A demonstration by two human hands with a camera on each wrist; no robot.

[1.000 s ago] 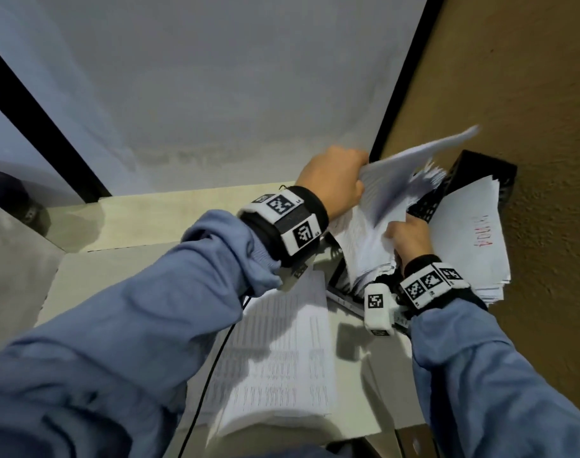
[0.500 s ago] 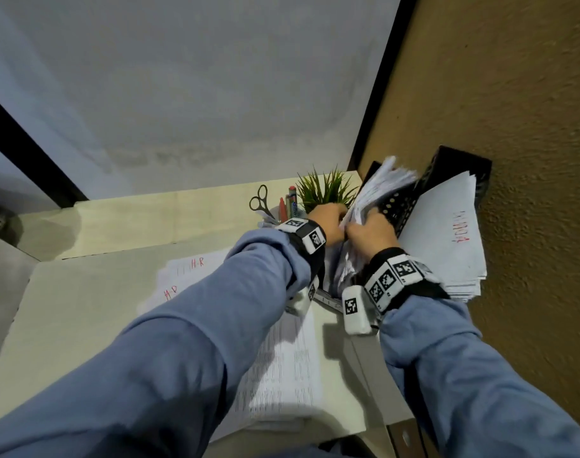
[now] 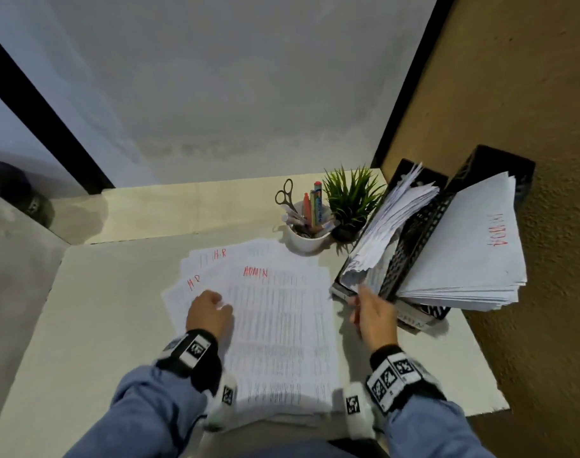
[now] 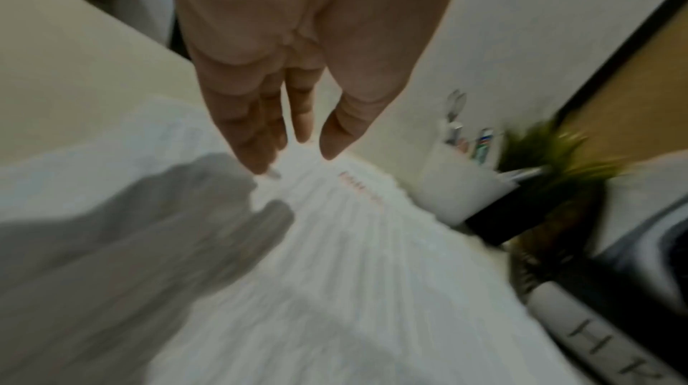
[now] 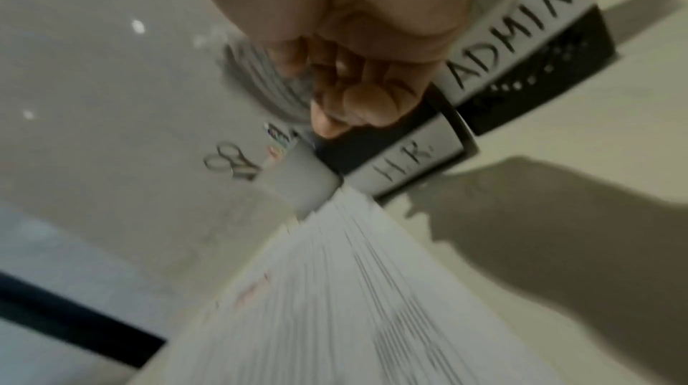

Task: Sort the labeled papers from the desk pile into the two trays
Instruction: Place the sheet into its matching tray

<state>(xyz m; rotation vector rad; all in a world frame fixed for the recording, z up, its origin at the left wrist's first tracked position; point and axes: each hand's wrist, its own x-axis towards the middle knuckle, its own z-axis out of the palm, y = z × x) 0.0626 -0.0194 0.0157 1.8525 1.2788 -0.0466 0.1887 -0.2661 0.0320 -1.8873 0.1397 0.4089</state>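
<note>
Below, left hand [image 3: 209, 312] held palm-down over desk pile [image 3: 282, 332], fingers [image 4: 257, 132] straight, close together, empty, tips just above sheets. Right hand [image 3: 376, 317] held beside pile, fingers [image 5: 357, 103] loosely curled, nothing gripped; HR tray [image 3: 364, 279] just beyond fingertips, ADMIN tray [image 3: 480, 173] further right. Pile: thin white printed sheets, fanned, red handwritten labels. Trays: black perforated, upright, stuffed with leaning white sheets. White round cup [image 3: 306, 241] seen beyond pile.

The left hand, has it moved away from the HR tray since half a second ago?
Yes. The left hand has left the HR tray and come back toward the person, now over the desk pile.
</note>
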